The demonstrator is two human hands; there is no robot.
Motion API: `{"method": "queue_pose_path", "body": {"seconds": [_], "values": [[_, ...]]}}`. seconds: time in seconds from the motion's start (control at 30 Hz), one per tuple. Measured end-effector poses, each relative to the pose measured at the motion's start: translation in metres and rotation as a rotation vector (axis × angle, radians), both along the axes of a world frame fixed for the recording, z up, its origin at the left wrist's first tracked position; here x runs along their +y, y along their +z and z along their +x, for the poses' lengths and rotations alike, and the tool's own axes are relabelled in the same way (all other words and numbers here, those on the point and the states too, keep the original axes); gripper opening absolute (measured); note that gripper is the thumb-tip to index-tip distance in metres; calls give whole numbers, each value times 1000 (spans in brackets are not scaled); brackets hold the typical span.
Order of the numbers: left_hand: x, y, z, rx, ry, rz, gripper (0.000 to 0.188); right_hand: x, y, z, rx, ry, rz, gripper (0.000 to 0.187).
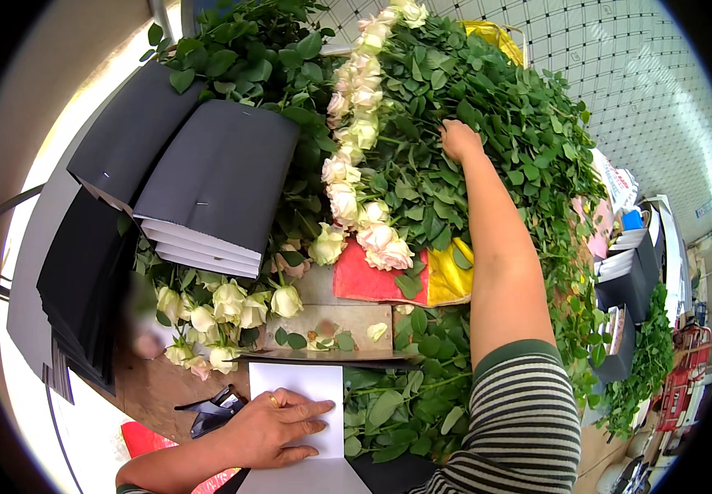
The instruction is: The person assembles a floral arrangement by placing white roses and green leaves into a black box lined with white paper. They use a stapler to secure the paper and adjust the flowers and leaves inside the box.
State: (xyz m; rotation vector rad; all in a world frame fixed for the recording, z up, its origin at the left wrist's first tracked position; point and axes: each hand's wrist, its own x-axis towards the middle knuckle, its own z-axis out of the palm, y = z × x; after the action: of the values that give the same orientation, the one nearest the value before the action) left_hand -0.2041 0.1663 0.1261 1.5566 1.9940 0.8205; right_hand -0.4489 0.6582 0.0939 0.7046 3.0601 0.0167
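My left hand [286, 426] lies palm down with fingers stretched on a folded white sheet of card [296, 380], whose lower part bends toward me. A ring is on one finger. Beside that hand rests a black stapler-like tool [217, 409]. My right arm reaches far forward over a big heap of leafy green rose stems [529, 136]. There my right hand [460, 142] is closed, its fingertips partly among the leaves, seemingly around a rose stem. Left of it, pale cream-pink rose heads [343, 202] form a long row.
Folded dark grey card wraps [220, 169] with white insides are stacked at left. More cream roses [228, 303] lie below them. A red and yellow cloth [380, 276] sits mid-table, near a metal plate edge [323, 357]. Dark boxes [626, 272] stand at far right.
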Motion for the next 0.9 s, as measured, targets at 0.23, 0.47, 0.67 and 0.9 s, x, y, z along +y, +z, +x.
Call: {"method": "queue_pose_path", "body": {"seconds": [0.23, 0.47, 0.67, 0.9], "values": [[2, 0, 1, 7, 17, 5, 35, -3, 38, 59, 62, 376, 284, 28], [-2, -8, 3, 60, 22, 50, 39, -3, 104, 119, 661, 499, 271, 14], [-5, -8, 4, 72, 26, 52, 39, -41, 111, 110, 766, 496, -139, 16], [-10, -13, 6, 61, 35, 92, 43, -66, 75, 101, 159, 286, -18, 22]]}}
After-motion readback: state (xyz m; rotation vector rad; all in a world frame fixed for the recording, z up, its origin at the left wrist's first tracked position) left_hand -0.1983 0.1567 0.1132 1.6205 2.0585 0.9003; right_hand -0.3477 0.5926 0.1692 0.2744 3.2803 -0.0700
